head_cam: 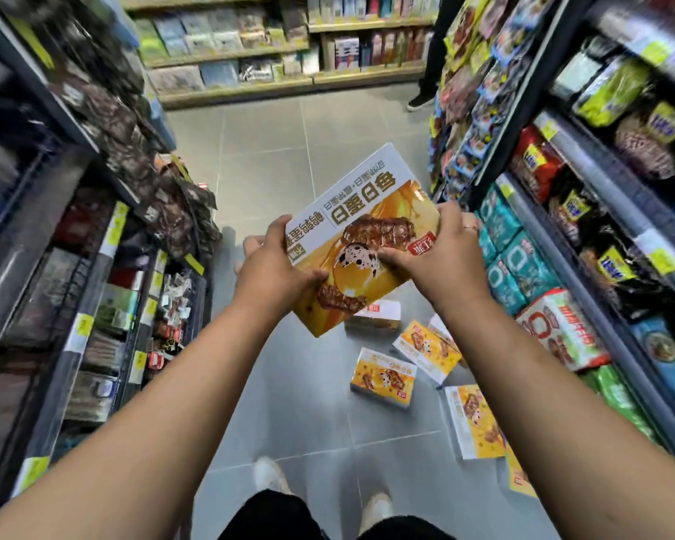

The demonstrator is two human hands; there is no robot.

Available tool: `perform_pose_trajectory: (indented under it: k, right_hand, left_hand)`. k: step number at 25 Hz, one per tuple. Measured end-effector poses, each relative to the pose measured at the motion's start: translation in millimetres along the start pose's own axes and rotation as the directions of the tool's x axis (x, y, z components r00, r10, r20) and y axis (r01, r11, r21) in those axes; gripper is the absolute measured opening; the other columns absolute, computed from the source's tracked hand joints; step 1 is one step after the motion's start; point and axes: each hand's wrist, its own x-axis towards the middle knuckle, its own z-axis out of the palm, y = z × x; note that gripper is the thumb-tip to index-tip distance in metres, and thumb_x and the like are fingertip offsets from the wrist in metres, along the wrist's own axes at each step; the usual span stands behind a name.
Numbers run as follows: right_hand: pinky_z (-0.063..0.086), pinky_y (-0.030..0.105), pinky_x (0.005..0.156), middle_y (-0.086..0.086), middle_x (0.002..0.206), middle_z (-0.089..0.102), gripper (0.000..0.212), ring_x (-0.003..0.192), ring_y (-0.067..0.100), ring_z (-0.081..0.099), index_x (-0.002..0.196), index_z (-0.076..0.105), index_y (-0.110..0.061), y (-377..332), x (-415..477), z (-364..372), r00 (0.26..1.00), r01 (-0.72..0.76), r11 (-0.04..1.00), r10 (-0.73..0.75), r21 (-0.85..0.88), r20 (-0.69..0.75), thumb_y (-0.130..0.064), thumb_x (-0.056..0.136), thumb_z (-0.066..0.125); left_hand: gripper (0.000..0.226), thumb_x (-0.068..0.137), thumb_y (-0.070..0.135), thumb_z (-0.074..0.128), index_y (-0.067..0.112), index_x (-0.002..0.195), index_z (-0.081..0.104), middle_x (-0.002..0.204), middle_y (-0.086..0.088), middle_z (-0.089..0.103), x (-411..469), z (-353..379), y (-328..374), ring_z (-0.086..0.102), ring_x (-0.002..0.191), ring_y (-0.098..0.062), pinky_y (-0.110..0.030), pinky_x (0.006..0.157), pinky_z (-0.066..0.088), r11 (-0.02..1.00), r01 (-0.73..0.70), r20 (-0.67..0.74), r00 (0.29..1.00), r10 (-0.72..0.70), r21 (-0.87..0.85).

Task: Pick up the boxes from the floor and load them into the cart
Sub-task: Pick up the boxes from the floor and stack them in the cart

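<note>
- Both hands are raised over the aisle, sharing 1 yellow-and-white box (367, 212). It is tilted, with its printed face toward the camera and its lettering upside down.
- The left hand (273, 267) is clamped on the box's left edge, with the thumb on the printed face and the fingers curled round the side.
- The right hand (441, 259) grips the right edge, with the thumb pressed near the egg picture and the fingers wrapped over the far edge.
- I read the box as airborne, well above the grey tiled floor (266, 150).
- Below it, toward the right shelves (601, 228), 4 matching boxes lie on the tiles: a far box (374, 314), a tilted box (425, 350), a middle box (383, 378) and a near box (474, 420).
- A 5th box (519, 477) shows only partly behind the right forearm.
- The left shelves (94, 228) are stocked too.
- I can see 2 pale shoes (267, 475) at the bottom edge.
- Another person's shoe (419, 101) stands at the aisle's far end.
</note>
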Motion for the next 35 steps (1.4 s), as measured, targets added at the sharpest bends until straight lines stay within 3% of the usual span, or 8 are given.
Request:
perform_pose_trajectory:
  k: [6,10,16,21,28,35]
  right_hand:
    - [0.038,0.027,0.076,0.009,0.127,0.045,0.077,0.099,0.021,0.050,0.123,0.042,-0.020,-30,-15,-81,0.982,0.008,0.993,0.015,0.122,-0.187,-0.046,0.064,0.085]
    - [0.048,0.038,0.083,0.007,0.125,0.049,0.078,0.109,0.026,0.052,0.127,0.039,-0.022,-31,-35,-123,0.948,-0.040,0.994,0.070,0.102,-0.311,-0.047,0.067,0.082]
    - [0.050,0.044,0.086,0.010,0.126,0.046,0.081,0.108,0.027,0.052,0.131,0.036,-0.019,-39,-86,-166,0.860,-0.158,0.986,0.167,0.058,-0.482,-0.045,0.070,0.081]
    - [0.048,0.039,0.082,0.007,0.125,0.045,0.078,0.101,0.021,0.050,0.130,0.035,-0.021,-50,-137,-186,0.753,-0.249,0.965,0.249,0.087,-0.609,-0.044,0.071,0.081]
    - [0.040,0.032,0.078,0.007,0.127,0.045,0.078,0.102,0.018,0.048,0.130,0.037,-0.019,-34,-231,-223,0.552,-0.393,0.910,0.347,0.131,-0.758,-0.042,0.070,0.082]
    - [0.050,0.041,0.083,0.008,0.122,0.051,0.079,0.102,0.025,0.056,0.126,0.039,-0.019,6,-365,-274,0.309,-0.505,0.834,0.414,0.221,-0.856,-0.042,0.066,0.085]
  left_hand:
    - [0.090,0.062,0.046,0.086,0.024,0.136,0.039,0.128,-0.007,0.044,-12,-52,80,0.048,0.117,-0.030,-0.048,0.104,0.039,0.973,-0.221,-0.092,0.970,0.227,0.068]
    - [0.089,0.060,0.046,0.087,0.027,0.134,0.041,0.123,-0.005,0.046,-13,-54,121,0.051,0.113,-0.028,-0.049,0.100,0.045,0.929,-0.367,-0.040,0.929,0.369,0.040]
    - [0.092,0.059,0.049,0.087,0.028,0.136,0.041,0.125,-0.004,0.049,-27,-51,162,0.051,0.114,-0.025,-0.048,0.098,0.046,0.825,-0.564,0.083,0.822,0.563,-0.014]
    - [0.094,0.058,0.052,0.086,0.030,0.137,0.040,0.125,-0.001,0.054,-48,-55,185,0.055,0.110,-0.024,-0.047,0.093,0.049,0.708,-0.701,0.157,0.693,0.704,-0.085]
    - [0.091,0.061,0.050,0.086,0.028,0.138,0.043,0.125,-0.007,0.047,-127,-32,220,0.050,0.112,-0.028,-0.046,0.096,0.045,0.527,-0.826,0.261,0.474,0.841,-0.198]
    - [0.093,0.061,0.051,0.085,0.025,0.139,0.042,0.127,-0.008,0.048,-264,12,256,0.048,0.115,-0.030,-0.044,0.100,0.041,0.346,-0.877,0.368,0.216,0.904,-0.335]
